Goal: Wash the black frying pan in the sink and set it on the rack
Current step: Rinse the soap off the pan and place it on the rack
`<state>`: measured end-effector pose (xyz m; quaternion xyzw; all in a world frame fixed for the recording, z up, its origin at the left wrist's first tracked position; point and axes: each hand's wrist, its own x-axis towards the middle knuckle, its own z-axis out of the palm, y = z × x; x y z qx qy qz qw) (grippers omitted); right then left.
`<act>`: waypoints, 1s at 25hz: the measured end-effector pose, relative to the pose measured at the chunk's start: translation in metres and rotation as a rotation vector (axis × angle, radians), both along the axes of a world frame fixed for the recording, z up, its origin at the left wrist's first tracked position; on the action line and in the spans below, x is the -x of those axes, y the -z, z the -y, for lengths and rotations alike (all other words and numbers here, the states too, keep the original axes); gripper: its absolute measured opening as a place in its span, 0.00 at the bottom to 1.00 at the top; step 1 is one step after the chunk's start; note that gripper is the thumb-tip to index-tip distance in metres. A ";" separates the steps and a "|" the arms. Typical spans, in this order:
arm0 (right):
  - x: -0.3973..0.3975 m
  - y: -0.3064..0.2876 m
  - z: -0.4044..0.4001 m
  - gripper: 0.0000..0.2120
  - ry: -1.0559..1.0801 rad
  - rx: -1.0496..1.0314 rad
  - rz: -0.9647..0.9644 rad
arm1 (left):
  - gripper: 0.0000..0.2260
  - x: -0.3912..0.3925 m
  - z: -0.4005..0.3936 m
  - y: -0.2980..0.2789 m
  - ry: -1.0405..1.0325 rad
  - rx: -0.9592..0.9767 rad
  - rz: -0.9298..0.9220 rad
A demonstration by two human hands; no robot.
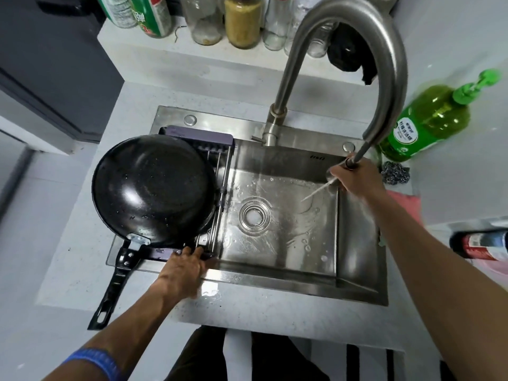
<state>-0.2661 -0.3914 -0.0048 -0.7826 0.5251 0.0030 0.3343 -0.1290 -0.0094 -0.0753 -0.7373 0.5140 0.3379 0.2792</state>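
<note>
left grip [184,266] flat, fingers extended | right grip [349,178] curled, arm outstretched

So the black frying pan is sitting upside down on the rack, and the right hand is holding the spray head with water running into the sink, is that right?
Not quite. The head view shows the black frying pan resting open side up on the grey-framed metal rack, not upside down. The rest holds: the right hand grips the pull-out steel faucet spray head, with water running into the stainless steel sink.
</note>
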 end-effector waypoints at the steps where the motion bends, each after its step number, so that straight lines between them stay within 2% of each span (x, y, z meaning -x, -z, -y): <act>1: 0.003 -0.002 0.004 0.16 -0.019 0.028 -0.044 | 0.31 0.000 0.000 0.000 -0.002 -0.002 -0.001; 5: 0.013 -0.009 0.016 0.14 -0.072 0.148 -0.229 | 0.34 0.002 0.002 -0.002 -0.008 -0.014 -0.003; 8: 0.019 -0.012 0.011 0.14 -0.115 0.155 -0.287 | 0.38 0.002 0.005 -0.004 -0.013 -0.017 -0.007; 11: 0.025 -0.007 -0.011 0.10 -0.139 0.036 -0.122 | 0.42 0.000 0.006 -0.007 -0.023 -0.007 -0.018; 12: 0.029 -0.006 -0.020 0.08 -0.076 -0.021 -0.019 | 0.42 0.000 0.005 -0.007 -0.035 -0.002 -0.017; 14: 0.037 -0.001 -0.038 0.09 0.038 0.006 0.107 | 0.41 0.002 0.002 -0.007 -0.056 0.019 -0.006; 18: 0.029 -0.006 -0.064 0.15 -0.053 0.122 -0.008 | 0.40 0.003 0.001 -0.008 -0.064 0.010 -0.026; 25: -0.010 -0.092 -0.057 0.19 0.000 0.310 0.154 | 0.39 0.003 0.002 -0.014 -0.073 0.002 -0.044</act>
